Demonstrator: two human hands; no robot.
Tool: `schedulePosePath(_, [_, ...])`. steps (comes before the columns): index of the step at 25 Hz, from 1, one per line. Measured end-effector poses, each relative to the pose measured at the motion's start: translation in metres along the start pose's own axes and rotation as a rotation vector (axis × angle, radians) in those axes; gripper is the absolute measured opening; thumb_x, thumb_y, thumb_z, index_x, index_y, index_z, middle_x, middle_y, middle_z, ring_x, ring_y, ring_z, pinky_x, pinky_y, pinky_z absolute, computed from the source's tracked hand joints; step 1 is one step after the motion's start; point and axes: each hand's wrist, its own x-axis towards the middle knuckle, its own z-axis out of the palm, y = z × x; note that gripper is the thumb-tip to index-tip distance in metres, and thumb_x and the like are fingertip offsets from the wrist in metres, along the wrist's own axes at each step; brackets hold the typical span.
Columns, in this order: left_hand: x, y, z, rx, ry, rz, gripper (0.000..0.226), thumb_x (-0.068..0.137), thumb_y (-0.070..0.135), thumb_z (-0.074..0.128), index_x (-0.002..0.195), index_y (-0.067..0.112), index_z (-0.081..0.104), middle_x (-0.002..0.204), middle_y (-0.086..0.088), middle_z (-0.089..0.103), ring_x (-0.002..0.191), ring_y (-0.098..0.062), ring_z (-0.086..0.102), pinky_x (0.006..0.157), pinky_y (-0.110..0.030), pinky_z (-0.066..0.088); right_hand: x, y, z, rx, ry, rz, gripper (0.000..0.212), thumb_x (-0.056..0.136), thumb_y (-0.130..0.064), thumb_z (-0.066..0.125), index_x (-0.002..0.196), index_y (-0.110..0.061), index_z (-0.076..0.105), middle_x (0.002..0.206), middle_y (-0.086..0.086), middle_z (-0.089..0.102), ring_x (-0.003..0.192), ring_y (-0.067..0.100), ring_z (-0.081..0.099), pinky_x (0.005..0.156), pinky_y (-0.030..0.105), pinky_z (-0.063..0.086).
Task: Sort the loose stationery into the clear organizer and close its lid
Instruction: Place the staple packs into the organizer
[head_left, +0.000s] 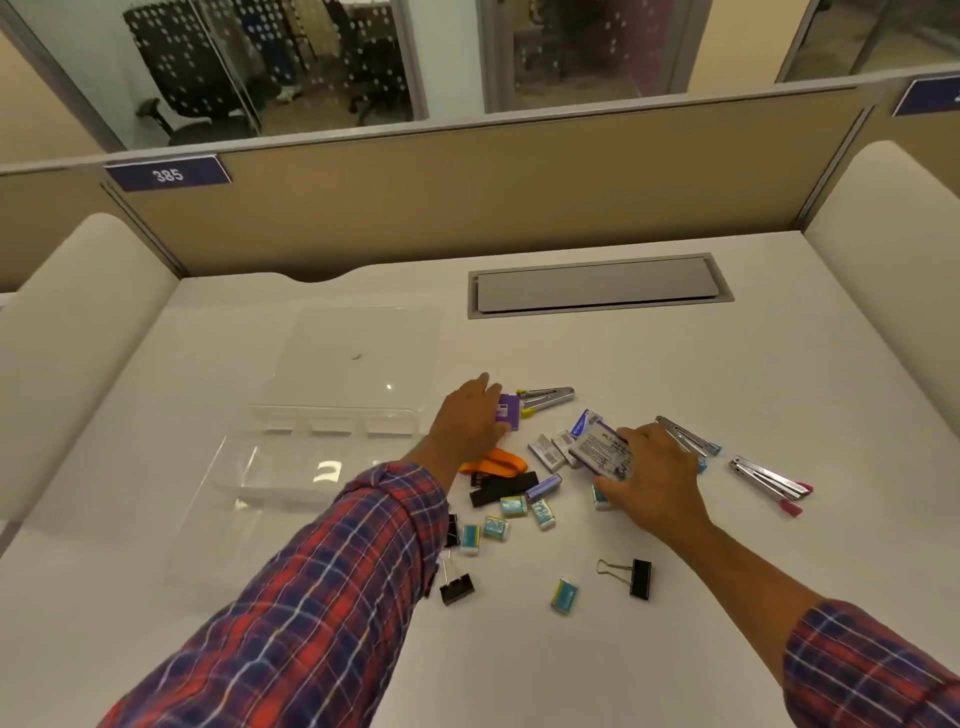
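L hand (470, 421) grips purple box (508, 413); R hand (649, 478) pinches printed pack (605, 449). Either could slip, or sleeve (363, 545) sweep erasers (496, 527) off worktop (519, 675).

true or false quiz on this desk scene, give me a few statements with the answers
1. The clear organizer has its lid open. True.
2. The left hand holds a purple box. True.
3. The right hand grips a binder clip. False: it holds a printed packet; the clip lies apart on the desk.
4. The red-tipped stapler sits in the organizer. False: it lies on the desk, right of the pile.
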Motion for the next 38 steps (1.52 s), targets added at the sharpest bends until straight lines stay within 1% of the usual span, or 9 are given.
schedulePosePath(3, [0.016,-0.012,-0.007,0.065,-0.085,0.083,0.068,0.094,0.042,0.071,0.148,0.012,0.042,0.148,-0.01,0.049,0.134,-0.027,0.048,0.108,-0.041,0.047,0.0,-0.006,0.0,0.062,0.022,0.04,0.066,0.069,-0.052,0.075,0.126,-0.023,0.058,0.102,-0.008,0.043,0.096,0.013,0.05,0.089,0.046,0.051])
schedulePosePath(10, [0.031,-0.021,-0.014,0.168,-0.118,0.167,0.07,0.1,0.032,0.059,0.157,0.012,0.025,0.148,-0.017,0.042,0.13,-0.034,0.047,0.099,-0.044,0.053,-0.005,-0.028,0.004,0.191,0.045,0.089,0.069,0.072,-0.047,0.08,0.131,-0.021,0.055,0.108,-0.007,0.041,0.097,0.012,0.049,0.095,0.042,0.048])
schedulePosePath(14, [0.03,-0.037,-0.023,-0.164,0.062,0.061,0.048,0.106,0.015,0.048,0.151,0.004,0.036,0.141,-0.02,0.053,0.119,-0.035,0.059,0.099,-0.04,0.052,-0.004,-0.045,0.003,0.245,0.062,0.125,0.078,0.07,-0.045,0.086,0.136,-0.018,0.054,0.113,-0.005,0.044,0.104,0.017,0.055,0.092,0.041,0.056])
schedulePosePath(18, [0.018,-0.051,-0.055,-0.66,0.313,-0.113,0.034,0.108,0.02,0.045,0.136,0.003,0.053,0.129,-0.02,0.063,0.102,-0.027,0.063,0.068,-0.019,0.049,-0.002,-0.075,0.005,0.33,0.091,0.119,0.074,0.068,-0.042,0.089,0.13,-0.019,0.056,0.113,-0.004,0.045,0.101,0.011,0.054,0.074,0.014,0.051])
schedulePosePath(21, [-0.009,-0.064,-0.076,-1.105,0.383,-0.216,0.036,0.106,0.022,0.054,0.14,0.012,0.056,0.131,-0.01,0.062,0.109,-0.027,0.063,0.082,-0.036,0.063,0.001,-0.106,0.01,0.403,0.099,0.072,0.061,0.066,-0.033,0.09,0.118,-0.023,0.059,0.109,-0.005,0.047,0.095,0.005,0.051,0.061,0.001,0.043])
schedulePosePath(26, [-0.074,-0.113,-0.077,-1.507,0.382,-0.389,0.039,0.103,0.011,0.057,0.141,0.006,0.057,0.13,-0.014,0.064,0.112,-0.035,0.066,0.09,-0.052,0.062,0.007,-0.166,0.025,0.302,0.071,-0.038,0.012,0.09,-0.022,0.069,0.096,-0.012,0.07,0.089,0.006,0.063,0.085,0.021,0.056,0.064,0.025,0.037])
schedulePosePath(28, [-0.101,-0.133,-0.067,-1.574,0.396,-0.434,0.035,0.103,0.008,0.056,0.137,0.003,0.06,0.129,-0.018,0.066,0.115,-0.038,0.067,0.092,-0.054,0.061,0.003,-0.183,0.039,0.229,0.029,-0.092,0.016,0.095,-0.022,0.065,0.098,-0.008,0.071,0.091,0.01,0.063,0.087,0.026,0.056,0.069,0.03,0.035])
schedulePosePath(33, [-0.144,-0.176,-0.048,-1.676,0.452,-0.508,0.033,0.101,0.005,0.055,0.134,0.002,0.063,0.127,-0.018,0.069,0.117,-0.038,0.066,0.089,-0.051,0.062,-0.009,-0.228,0.049,0.293,0.234,-0.332,0.014,0.094,-0.009,0.064,0.107,-0.009,0.07,0.094,0.006,0.059,0.077,0.018,0.056,0.065,0.028,0.047])
schedulePosePath(38, [-0.166,-0.196,-0.034,-1.673,0.411,-0.574,0.035,0.099,0.003,0.054,0.134,0.001,0.062,0.127,-0.02,0.066,0.117,-0.041,0.065,0.084,-0.048,0.063,-0.015,-0.258,0.071,0.031,0.098,-0.619,0.024,0.09,-0.007,0.07,0.114,-0.008,0.071,0.102,0.012,0.067,0.086,0.028,0.066,0.064,0.04,0.059])
